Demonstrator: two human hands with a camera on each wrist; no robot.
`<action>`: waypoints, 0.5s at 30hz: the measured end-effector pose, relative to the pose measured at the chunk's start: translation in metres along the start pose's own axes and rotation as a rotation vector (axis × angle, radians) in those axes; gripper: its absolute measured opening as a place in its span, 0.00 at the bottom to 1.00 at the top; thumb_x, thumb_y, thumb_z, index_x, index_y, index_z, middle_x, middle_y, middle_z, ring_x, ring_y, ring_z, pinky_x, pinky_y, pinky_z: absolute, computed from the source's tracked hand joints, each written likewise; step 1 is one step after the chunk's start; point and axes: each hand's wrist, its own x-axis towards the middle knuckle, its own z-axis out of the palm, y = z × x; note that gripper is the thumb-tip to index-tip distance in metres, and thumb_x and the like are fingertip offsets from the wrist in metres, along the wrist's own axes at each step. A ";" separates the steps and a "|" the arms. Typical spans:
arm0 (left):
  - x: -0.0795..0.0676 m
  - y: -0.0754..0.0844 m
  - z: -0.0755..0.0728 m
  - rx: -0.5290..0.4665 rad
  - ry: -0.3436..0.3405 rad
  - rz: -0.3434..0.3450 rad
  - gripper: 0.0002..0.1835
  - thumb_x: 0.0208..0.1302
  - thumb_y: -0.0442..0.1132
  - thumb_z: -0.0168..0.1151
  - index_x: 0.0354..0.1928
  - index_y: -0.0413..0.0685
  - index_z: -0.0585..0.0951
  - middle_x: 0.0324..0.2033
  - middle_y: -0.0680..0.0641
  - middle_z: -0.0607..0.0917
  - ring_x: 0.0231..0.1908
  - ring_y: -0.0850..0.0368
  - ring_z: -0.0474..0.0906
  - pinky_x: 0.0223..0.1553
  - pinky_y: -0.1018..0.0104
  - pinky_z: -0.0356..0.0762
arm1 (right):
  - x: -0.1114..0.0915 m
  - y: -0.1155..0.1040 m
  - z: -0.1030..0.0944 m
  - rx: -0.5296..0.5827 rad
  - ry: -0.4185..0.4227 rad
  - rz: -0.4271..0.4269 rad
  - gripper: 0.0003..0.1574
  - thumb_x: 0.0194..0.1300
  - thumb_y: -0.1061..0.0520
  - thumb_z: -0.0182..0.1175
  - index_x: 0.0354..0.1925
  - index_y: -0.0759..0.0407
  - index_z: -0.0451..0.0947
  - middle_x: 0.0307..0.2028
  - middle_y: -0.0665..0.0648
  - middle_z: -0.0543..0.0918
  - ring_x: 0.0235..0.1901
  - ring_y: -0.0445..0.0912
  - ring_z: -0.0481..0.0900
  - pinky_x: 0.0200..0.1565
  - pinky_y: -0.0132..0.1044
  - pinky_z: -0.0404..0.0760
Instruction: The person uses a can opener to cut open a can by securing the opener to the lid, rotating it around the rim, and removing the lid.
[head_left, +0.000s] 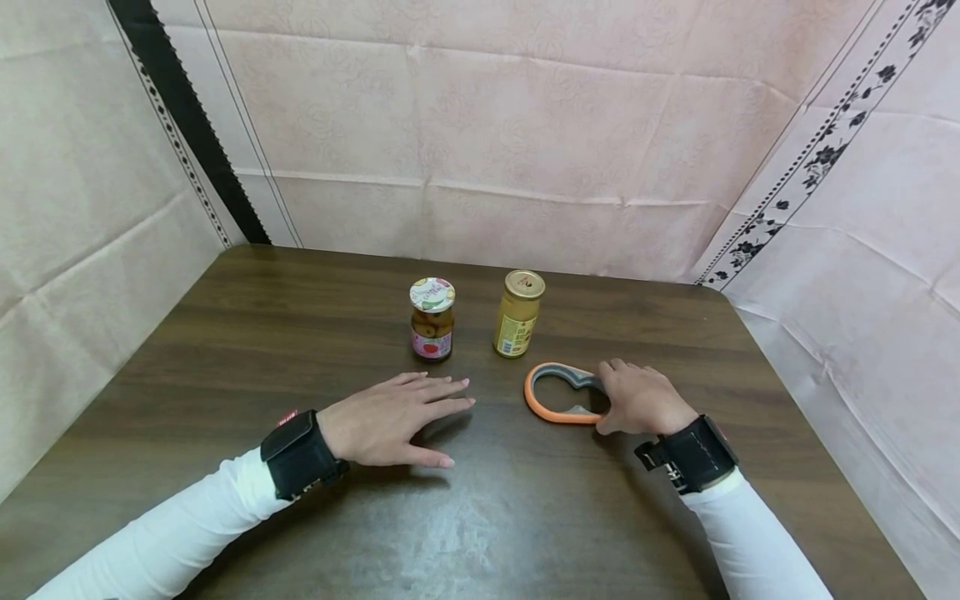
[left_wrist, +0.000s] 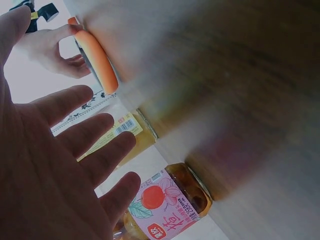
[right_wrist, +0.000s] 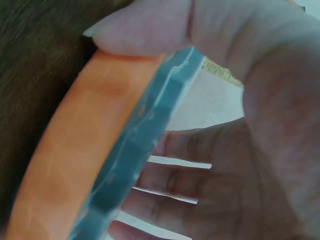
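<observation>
Right hand (head_left: 643, 400): gripping the right end of an orange-and-grey loop (head_left: 562, 416), with the thumb against the orange outer band and the fingers on the opposite side. Location of loop: between the middle and the right edge of the wood-grain table (head_left: 225, 350), nearer to the wearer than both jars. Inner lining: grey, wavy in outline. Contact between loop and table surface: not determinable from these views.

Left hand (head_left: 397, 419): fingers extended and spread, palm down in the head view, clear of both jars. Position: on the near side of the left jar (head_left: 432, 321), toward the left edge of the table relative to the loop.

Left jar: upright near the far edge, fitted with a patterned lid; brown contents, pink-purple label with a red fruit. Right jar (head_left: 519, 315): upright beside it with a gap between, toward the far right corner; gold lid, yellow label with barcode.

On both wrists: black wrist straps (head_left: 697, 454), worn with white sleeves (head_left: 172, 525). Beyond the far edge: pale cloth (head_left: 525, 125), with a black floral border (head_left: 825, 154) rising behind the far right corner.
</observation>
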 end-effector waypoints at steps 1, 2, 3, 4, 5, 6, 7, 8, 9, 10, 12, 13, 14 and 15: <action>0.000 0.000 0.000 -0.003 -0.002 0.000 0.45 0.66 0.77 0.44 0.78 0.61 0.61 0.79 0.51 0.58 0.78 0.52 0.55 0.78 0.45 0.51 | 0.000 0.000 0.000 0.006 0.001 0.000 0.39 0.45 0.46 0.79 0.51 0.60 0.74 0.45 0.59 0.80 0.39 0.51 0.76 0.42 0.49 0.77; 0.000 0.000 0.000 -0.006 -0.003 0.000 0.45 0.66 0.77 0.45 0.78 0.61 0.61 0.79 0.51 0.58 0.78 0.52 0.55 0.78 0.45 0.51 | 0.001 0.000 0.000 0.014 0.002 0.005 0.39 0.45 0.46 0.79 0.50 0.58 0.73 0.43 0.58 0.80 0.38 0.51 0.75 0.40 0.48 0.76; 0.000 0.000 0.000 -0.009 -0.003 0.001 0.45 0.66 0.77 0.45 0.78 0.61 0.61 0.79 0.51 0.58 0.78 0.51 0.55 0.78 0.45 0.51 | 0.001 0.000 -0.001 0.020 0.004 0.007 0.38 0.45 0.46 0.79 0.50 0.58 0.72 0.41 0.57 0.79 0.37 0.50 0.75 0.38 0.47 0.75; 0.000 0.000 0.000 -0.011 -0.003 0.002 0.45 0.66 0.77 0.45 0.78 0.61 0.61 0.79 0.51 0.58 0.78 0.51 0.55 0.78 0.45 0.51 | 0.001 0.000 -0.001 0.026 0.006 0.006 0.38 0.45 0.47 0.79 0.50 0.57 0.71 0.39 0.56 0.79 0.35 0.50 0.75 0.36 0.45 0.74; 0.000 0.000 0.000 -0.011 -0.004 0.002 0.45 0.66 0.77 0.45 0.78 0.62 0.61 0.79 0.51 0.58 0.78 0.51 0.55 0.78 0.45 0.51 | 0.002 0.000 -0.001 0.030 0.009 0.003 0.38 0.45 0.46 0.79 0.50 0.56 0.71 0.38 0.55 0.78 0.34 0.50 0.74 0.34 0.44 0.72; 0.001 0.000 0.000 -0.011 -0.003 0.003 0.45 0.66 0.77 0.45 0.78 0.62 0.61 0.79 0.51 0.58 0.78 0.51 0.55 0.78 0.45 0.51 | 0.002 0.000 -0.001 0.038 0.012 0.000 0.39 0.45 0.47 0.79 0.50 0.56 0.70 0.36 0.54 0.78 0.33 0.50 0.74 0.33 0.43 0.71; 0.001 0.000 0.000 -0.010 -0.003 0.004 0.45 0.66 0.77 0.45 0.78 0.62 0.61 0.79 0.51 0.58 0.78 0.51 0.55 0.78 0.45 0.51 | 0.002 0.000 0.000 0.045 0.018 -0.006 0.39 0.46 0.47 0.79 0.51 0.56 0.70 0.35 0.54 0.77 0.33 0.50 0.74 0.32 0.42 0.70; 0.001 0.000 0.001 -0.009 -0.002 0.005 0.45 0.66 0.77 0.45 0.78 0.61 0.61 0.79 0.51 0.58 0.78 0.51 0.55 0.78 0.45 0.51 | 0.002 0.000 0.000 0.051 0.026 -0.009 0.39 0.46 0.46 0.79 0.51 0.56 0.70 0.35 0.53 0.77 0.32 0.49 0.73 0.32 0.41 0.69; 0.001 0.000 0.001 -0.007 -0.001 0.005 0.45 0.66 0.77 0.45 0.78 0.61 0.61 0.79 0.51 0.58 0.78 0.51 0.55 0.78 0.45 0.51 | 0.003 0.000 0.001 0.056 0.036 -0.015 0.39 0.46 0.46 0.79 0.52 0.56 0.70 0.34 0.53 0.77 0.32 0.49 0.73 0.33 0.41 0.69; 0.001 0.000 0.001 -0.006 -0.001 0.005 0.45 0.66 0.77 0.45 0.78 0.61 0.61 0.79 0.51 0.58 0.78 0.51 0.55 0.78 0.45 0.51 | 0.003 0.000 0.001 0.059 0.046 -0.022 0.40 0.46 0.46 0.78 0.52 0.56 0.70 0.35 0.53 0.77 0.33 0.49 0.73 0.34 0.41 0.70; 0.001 0.000 0.001 -0.002 0.000 0.005 0.45 0.66 0.77 0.44 0.78 0.61 0.61 0.79 0.51 0.58 0.78 0.51 0.56 0.78 0.45 0.51 | 0.003 -0.001 0.002 0.064 0.075 -0.039 0.40 0.46 0.47 0.78 0.52 0.57 0.70 0.36 0.53 0.78 0.34 0.49 0.74 0.36 0.43 0.72; 0.001 -0.001 0.001 -0.001 0.001 0.005 0.45 0.66 0.77 0.44 0.78 0.61 0.61 0.79 0.51 0.58 0.78 0.51 0.56 0.78 0.45 0.51 | 0.003 -0.001 0.002 0.063 0.089 -0.045 0.40 0.46 0.47 0.78 0.52 0.57 0.70 0.37 0.54 0.78 0.36 0.49 0.75 0.37 0.45 0.74; 0.001 -0.001 0.001 0.001 0.002 0.007 0.45 0.66 0.77 0.44 0.78 0.61 0.61 0.79 0.51 0.59 0.78 0.51 0.56 0.78 0.45 0.52 | 0.003 -0.002 0.003 0.061 0.102 -0.051 0.40 0.45 0.48 0.79 0.52 0.57 0.71 0.39 0.54 0.79 0.37 0.50 0.75 0.40 0.47 0.75; 0.000 -0.001 0.001 0.003 0.003 0.008 0.45 0.66 0.77 0.44 0.78 0.61 0.61 0.79 0.51 0.59 0.78 0.51 0.56 0.78 0.45 0.52 | 0.003 -0.002 0.003 0.060 0.114 -0.059 0.40 0.45 0.49 0.79 0.53 0.58 0.71 0.40 0.55 0.79 0.38 0.50 0.76 0.41 0.48 0.76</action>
